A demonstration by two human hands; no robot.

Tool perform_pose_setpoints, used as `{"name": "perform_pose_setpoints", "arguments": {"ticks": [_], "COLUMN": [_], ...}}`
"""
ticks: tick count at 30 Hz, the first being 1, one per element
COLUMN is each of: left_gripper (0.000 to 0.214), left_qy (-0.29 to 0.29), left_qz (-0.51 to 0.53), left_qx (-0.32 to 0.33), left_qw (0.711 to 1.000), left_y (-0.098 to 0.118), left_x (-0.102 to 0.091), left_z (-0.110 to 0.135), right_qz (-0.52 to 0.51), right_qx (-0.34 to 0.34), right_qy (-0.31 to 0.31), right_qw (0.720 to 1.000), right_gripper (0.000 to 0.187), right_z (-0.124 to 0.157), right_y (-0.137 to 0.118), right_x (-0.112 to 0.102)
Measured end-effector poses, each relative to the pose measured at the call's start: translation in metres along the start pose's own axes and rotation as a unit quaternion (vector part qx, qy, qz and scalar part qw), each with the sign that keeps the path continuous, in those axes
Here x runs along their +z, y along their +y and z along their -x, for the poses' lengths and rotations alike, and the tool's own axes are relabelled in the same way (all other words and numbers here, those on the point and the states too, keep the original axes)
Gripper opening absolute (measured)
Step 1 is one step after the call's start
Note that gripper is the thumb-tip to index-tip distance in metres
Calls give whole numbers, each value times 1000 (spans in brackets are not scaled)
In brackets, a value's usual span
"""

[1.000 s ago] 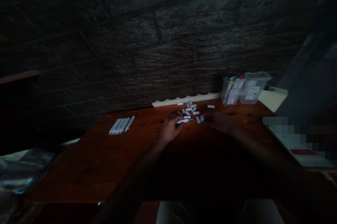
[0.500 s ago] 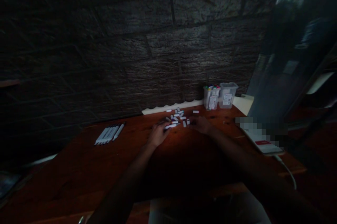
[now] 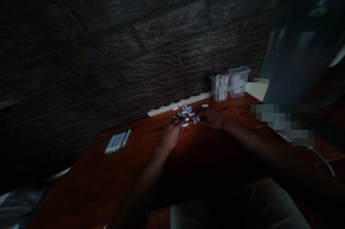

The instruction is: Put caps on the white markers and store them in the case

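Beside a small pile of white marker caps (image 3: 184,113), my left hand (image 3: 171,135) is closed over a white marker (image 3: 186,124). Only the marker's right end shows past the fingers; the rest lies under the hand. At the pile's right side is my right hand (image 3: 212,118), its fingers bent together close to an upright cap (image 3: 198,118). Shadow hides what, if anything, is between those fingertips. Another cap (image 3: 194,120) lies just left of the upright one. Several white markers (image 3: 115,141) lie side by side on the left of the wooden table (image 3: 107,182).
A clear plastic tub (image 3: 220,88) filled with coloured markers stands at the back, with another clear tub (image 3: 238,82) to its right. One cap (image 3: 205,106) lies apart from the pile. A wavy white strip (image 3: 183,102) runs along the stone wall (image 3: 151,53). A white cable (image 3: 323,160) trails at right.
The view has tilted and shifted. My left hand has come further over the marker, covering more of its body. My right hand stays beside the caps.
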State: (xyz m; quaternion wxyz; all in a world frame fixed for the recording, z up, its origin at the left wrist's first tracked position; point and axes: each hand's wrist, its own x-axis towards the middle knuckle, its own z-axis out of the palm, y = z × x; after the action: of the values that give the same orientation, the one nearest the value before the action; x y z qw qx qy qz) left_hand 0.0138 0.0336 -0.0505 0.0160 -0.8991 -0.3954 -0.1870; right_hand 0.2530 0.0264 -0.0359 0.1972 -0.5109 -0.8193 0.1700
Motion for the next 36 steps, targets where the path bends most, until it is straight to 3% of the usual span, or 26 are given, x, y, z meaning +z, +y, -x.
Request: {"name": "perform_pose_setpoints", "arguments": {"ticks": [12, 18, 21, 25, 28, 31, 36], "left_gripper": [35, 28, 26, 30, 27, 24, 23], "left_qy": [67, 126, 161, 124, 92, 84, 74], "left_qz": [91, 212, 348, 588, 683, 710, 723], "left_qx": [-45, -83, -131, -211, -253, -272, -264], "left_qw": [993, 966, 914, 771, 679, 644, 635], "left_y": [1, 18, 25, 24, 20, 17, 18], "left_x": [-12, -13, -13, -16, -17, -14, -10], "left_z": [3, 2, 0, -5, -6, -5, -4], "right_qz": [17, 18, 14, -7, -52, -106, -111], "right_qx": [-1, -18, -11, 0, -8, -2, 4], "right_qy": [14, 13, 34, 77, 110, 141, 181], "right_qw": [1000, 1000, 999, 997, 992, 984, 977], "right_gripper": [17, 15, 17, 17, 19, 25, 17], "right_z": [-1, 0, 0, 1, 1, 1, 3], "right_y": [-1, -1, -3, -8, -12, -15, -18], "right_x": [7, 6, 2, -1, 0, 0, -6]}}
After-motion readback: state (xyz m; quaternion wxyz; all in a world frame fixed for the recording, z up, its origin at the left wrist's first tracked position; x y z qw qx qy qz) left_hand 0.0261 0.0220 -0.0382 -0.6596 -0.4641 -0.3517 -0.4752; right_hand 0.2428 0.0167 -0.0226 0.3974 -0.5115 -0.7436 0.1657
